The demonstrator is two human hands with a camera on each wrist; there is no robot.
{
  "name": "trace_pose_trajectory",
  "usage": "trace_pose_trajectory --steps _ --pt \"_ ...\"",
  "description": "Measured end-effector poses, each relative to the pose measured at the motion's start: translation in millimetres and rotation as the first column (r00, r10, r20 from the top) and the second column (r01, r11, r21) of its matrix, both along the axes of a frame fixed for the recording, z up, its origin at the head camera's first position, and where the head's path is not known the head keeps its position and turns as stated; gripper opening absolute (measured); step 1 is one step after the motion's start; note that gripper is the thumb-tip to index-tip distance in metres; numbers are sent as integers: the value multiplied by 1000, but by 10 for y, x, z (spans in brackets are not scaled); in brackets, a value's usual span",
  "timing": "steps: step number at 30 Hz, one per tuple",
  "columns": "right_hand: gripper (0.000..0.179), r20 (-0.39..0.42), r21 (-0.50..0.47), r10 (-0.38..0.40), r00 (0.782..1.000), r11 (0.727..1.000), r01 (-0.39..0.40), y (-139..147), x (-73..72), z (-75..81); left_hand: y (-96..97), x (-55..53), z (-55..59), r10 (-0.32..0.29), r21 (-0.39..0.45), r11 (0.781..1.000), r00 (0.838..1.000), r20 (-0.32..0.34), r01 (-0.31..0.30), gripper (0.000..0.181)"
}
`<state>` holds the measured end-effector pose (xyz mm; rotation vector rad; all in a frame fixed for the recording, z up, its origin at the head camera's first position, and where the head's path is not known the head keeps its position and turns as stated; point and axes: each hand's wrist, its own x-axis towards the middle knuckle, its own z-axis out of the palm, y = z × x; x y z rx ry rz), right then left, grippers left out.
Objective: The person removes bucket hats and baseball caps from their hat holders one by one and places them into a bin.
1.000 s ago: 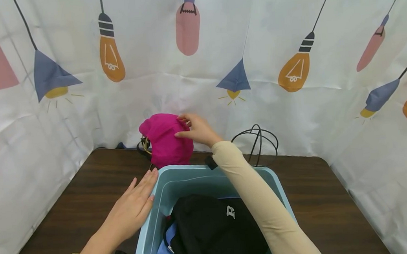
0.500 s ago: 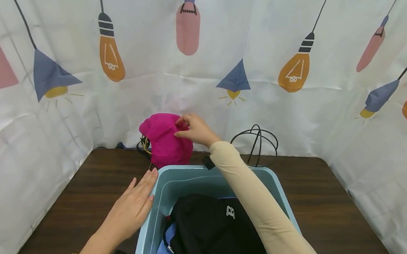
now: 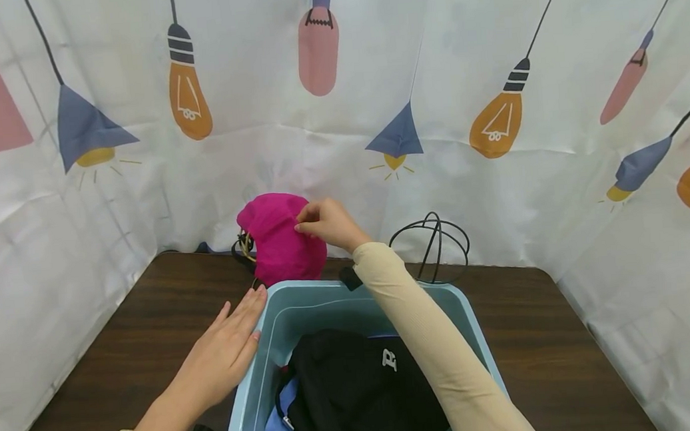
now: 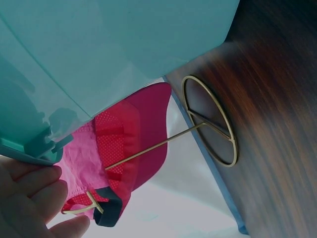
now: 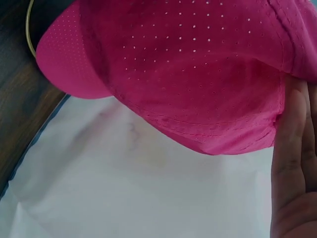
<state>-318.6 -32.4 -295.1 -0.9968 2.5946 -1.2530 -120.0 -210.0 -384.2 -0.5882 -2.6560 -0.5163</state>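
A bright pink baseball cap (image 3: 280, 240) hangs on a brass-coloured wire stand (image 4: 211, 121) behind the bin. My right hand (image 3: 330, 224) pinches the cap's fabric at its right side, thumb and forefinger close together; in the right wrist view its fingers (image 5: 290, 144) touch the cap's edge. My left hand (image 3: 219, 358) rests with straight fingers along the left rim of the light blue plastic bin (image 3: 314, 290). Inside the bin lies a black cap (image 3: 357, 388) with a white letter, over some blue fabric (image 3: 282, 420).
A bare black wire stand (image 3: 434, 246) stands behind the bin's right rear corner. The dark wooden table (image 3: 546, 341) ends at a white curtain (image 3: 292, 152) printed with lamps. My right forearm crosses over the bin.
The fingertips of my right hand have drawn closer together on the pink cap. My left hand and the bin stay where they were.
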Motion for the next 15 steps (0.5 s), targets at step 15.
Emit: trace_pose_trajectory --steps 15 --pt "9 -158 -54 -71 985 997 63 -28 96 54 5 -1 6 -2 6 1000 1000 -1 2 53"
